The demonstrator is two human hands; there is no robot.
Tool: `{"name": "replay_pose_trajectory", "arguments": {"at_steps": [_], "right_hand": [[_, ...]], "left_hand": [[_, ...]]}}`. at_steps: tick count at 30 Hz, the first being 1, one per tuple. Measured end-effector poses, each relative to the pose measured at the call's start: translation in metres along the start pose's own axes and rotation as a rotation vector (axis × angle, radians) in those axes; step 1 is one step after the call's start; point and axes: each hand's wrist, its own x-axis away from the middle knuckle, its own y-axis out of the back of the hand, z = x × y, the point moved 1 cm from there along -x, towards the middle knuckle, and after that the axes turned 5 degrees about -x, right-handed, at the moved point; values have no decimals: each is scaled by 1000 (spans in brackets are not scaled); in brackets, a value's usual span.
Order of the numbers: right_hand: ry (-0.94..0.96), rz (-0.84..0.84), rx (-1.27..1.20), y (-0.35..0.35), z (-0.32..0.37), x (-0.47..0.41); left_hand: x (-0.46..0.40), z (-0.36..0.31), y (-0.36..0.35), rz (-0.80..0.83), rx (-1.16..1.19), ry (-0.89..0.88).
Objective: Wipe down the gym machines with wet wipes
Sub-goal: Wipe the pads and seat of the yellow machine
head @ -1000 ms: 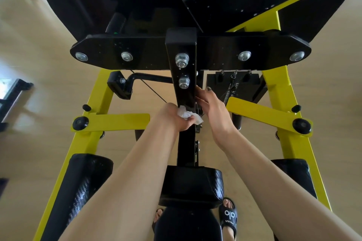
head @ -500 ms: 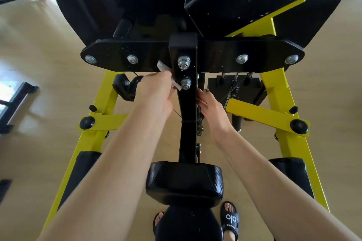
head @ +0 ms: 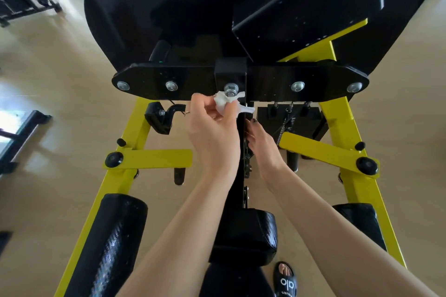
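Observation:
A yellow-and-black gym machine (head: 135, 137) fills the view. Its black central post (head: 230, 72) runs up to a black cross plate (head: 193, 82) with silver bolts. My left hand (head: 214, 132) pinches a crumpled white wet wipe (head: 223, 101) and presses it against the post, just below the upper bolt (head: 231, 89). My right hand (head: 263, 147) grips the right side of the post lower down, fingers curled round its edge. Both forearms reach in from the bottom of the frame.
Black pads sit at lower left (head: 113, 243), lower centre (head: 243, 236) and lower right (head: 357, 224). Yellow arms (head: 154, 158) stick out on both sides. The weight stack (head: 289, 118) is behind the post. A sandalled foot (head: 286, 277) stands on the pale floor. Another machine (head: 21, 2) stands far left.
My left hand has carried the wipe up the post from its middle to the bolts near the cross plate. My right hand has stayed on the post. The view has moved closer.

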Motion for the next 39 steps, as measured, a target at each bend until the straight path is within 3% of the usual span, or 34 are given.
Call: {"name": "replay_pose_trajectory", "arguments": {"at_steps": [7,13,23,32,39], "right_hand": [[12,-8,18,5,-3,-1],[-29,2,41,-2,4,3],[-66,97,28,5,3,5],[-48,57,-24,1,-1,4],[-39,52,-43,-1,2,6]], "left_hand": [[21,-9,-29,17,-29,19],[9,-9,-11,36,51,108],[-11,14,6,-5,19,8],[-9,21,0,55,-205,-226],[-24,33,13,176,-64,-192]]}}
